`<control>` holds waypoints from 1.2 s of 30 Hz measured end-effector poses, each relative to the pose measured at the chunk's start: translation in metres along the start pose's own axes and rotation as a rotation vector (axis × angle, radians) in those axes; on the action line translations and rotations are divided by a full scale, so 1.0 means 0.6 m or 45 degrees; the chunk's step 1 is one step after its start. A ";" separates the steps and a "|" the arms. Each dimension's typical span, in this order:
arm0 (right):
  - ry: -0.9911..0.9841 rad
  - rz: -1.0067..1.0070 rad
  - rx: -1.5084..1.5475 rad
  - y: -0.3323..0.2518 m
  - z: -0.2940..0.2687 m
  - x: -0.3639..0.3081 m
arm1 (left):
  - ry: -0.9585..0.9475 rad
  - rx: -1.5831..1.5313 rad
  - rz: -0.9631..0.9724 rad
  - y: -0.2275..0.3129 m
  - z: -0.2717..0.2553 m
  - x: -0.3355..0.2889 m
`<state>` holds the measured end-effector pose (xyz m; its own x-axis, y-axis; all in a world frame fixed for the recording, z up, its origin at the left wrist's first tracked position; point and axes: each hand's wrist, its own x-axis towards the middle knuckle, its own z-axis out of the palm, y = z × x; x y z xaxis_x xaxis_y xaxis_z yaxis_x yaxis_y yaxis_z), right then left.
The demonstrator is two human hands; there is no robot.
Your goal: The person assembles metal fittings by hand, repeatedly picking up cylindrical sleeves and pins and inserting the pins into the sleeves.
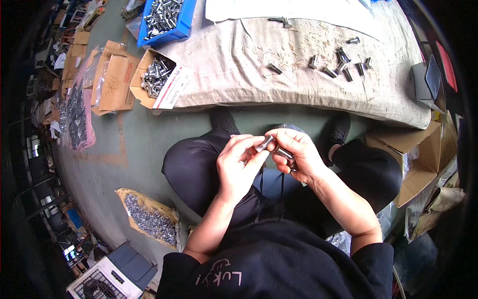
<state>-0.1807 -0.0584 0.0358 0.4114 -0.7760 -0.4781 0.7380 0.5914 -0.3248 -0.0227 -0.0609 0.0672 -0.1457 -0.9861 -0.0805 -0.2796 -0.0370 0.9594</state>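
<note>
Above my lap, a short silvery metal bolt [265, 143] sits between both hands. The fingertips of my left hand [238, 167] pinch its lower left end, while my right hand [301, 152] grips the other end with thumb and forefinger. A second metal bolt [284, 153] lies in the curled fingers of my right hand, and part of another shiny piece shows lower in that palm. Loose bolts [342, 55] are scattered on the cloth-covered table [219, 74] in front of me, mostly toward the right.
A blue bin [185, 22] and an open carton [141, 82], both full of metal parts, stand at the table's left. A sack of small parts [172, 212] lies on the floor at left. An open cardboard box [420, 169] stands at right, and a fan [97, 286] lower left.
</note>
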 end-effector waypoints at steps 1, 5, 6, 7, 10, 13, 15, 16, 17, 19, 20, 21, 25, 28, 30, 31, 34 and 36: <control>0.000 0.002 -0.017 0.002 -0.001 -0.003 | -0.006 0.018 0.014 0.003 0.001 -0.002; -0.012 -0.032 -0.122 0.008 -0.004 -0.009 | 0.002 0.073 0.084 0.014 0.008 -0.013; -0.019 -0.061 -0.146 0.009 -0.004 -0.010 | 0.021 0.079 0.100 0.016 0.010 -0.017; -0.022 -0.090 -0.175 0.010 -0.004 -0.011 | 0.048 -0.005 0.060 0.016 0.011 -0.021; -0.015 -0.106 -0.192 0.009 -0.006 -0.018 | 0.153 -0.258 -0.108 0.009 0.008 -0.036; -0.041 -0.110 -0.178 0.008 -0.008 -0.026 | 0.161 -0.885 -0.591 -0.008 -0.013 -0.043; -0.054 -0.110 -0.177 0.008 -0.008 -0.030 | 0.072 -1.270 -0.837 -0.019 -0.026 -0.045; -0.045 -0.115 -0.186 0.009 -0.008 -0.032 | 0.054 -1.380 -0.890 -0.025 -0.027 -0.046; -0.035 -0.119 -0.194 0.010 -0.008 -0.033 | 0.053 -1.468 -0.963 -0.029 -0.028 -0.048; -0.036 -0.128 -0.203 0.012 -0.007 -0.035 | 0.019 -1.416 -0.891 -0.032 -0.027 -0.055; -0.047 -0.131 -0.202 0.011 -0.008 -0.036 | 0.013 -1.380 -0.865 -0.032 -0.026 -0.059; -0.060 -0.134 -0.201 0.011 -0.008 -0.036 | 0.009 -1.342 -0.839 -0.030 -0.026 -0.063; -0.114 -0.034 0.010 0.006 -0.014 -0.036 | 0.028 -1.350 -0.700 -0.018 -0.027 -0.068; -0.102 0.073 0.140 0.011 -0.016 -0.036 | 0.110 -1.224 -0.655 -0.010 -0.020 -0.065; -0.116 0.141 -0.015 0.021 -0.014 -0.033 | 0.153 -1.168 -0.538 -0.006 -0.010 -0.065; -0.089 0.184 -0.113 0.026 -0.014 -0.032 | 0.167 -1.149 -0.470 -0.005 -0.004 -0.065; -0.142 0.222 -0.173 0.035 -0.011 -0.034 | 0.234 -0.914 -0.276 -0.008 0.012 -0.065; -0.133 0.227 -0.177 0.036 -0.009 -0.035 | 0.231 -0.776 -0.083 -0.013 0.022 -0.064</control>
<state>-0.1766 -0.0281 0.0344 0.5867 -0.6709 -0.4535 0.5712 0.7398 -0.3555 -0.0275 -0.0205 0.0591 0.0316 -0.9884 -0.1483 0.3153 -0.1310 0.9399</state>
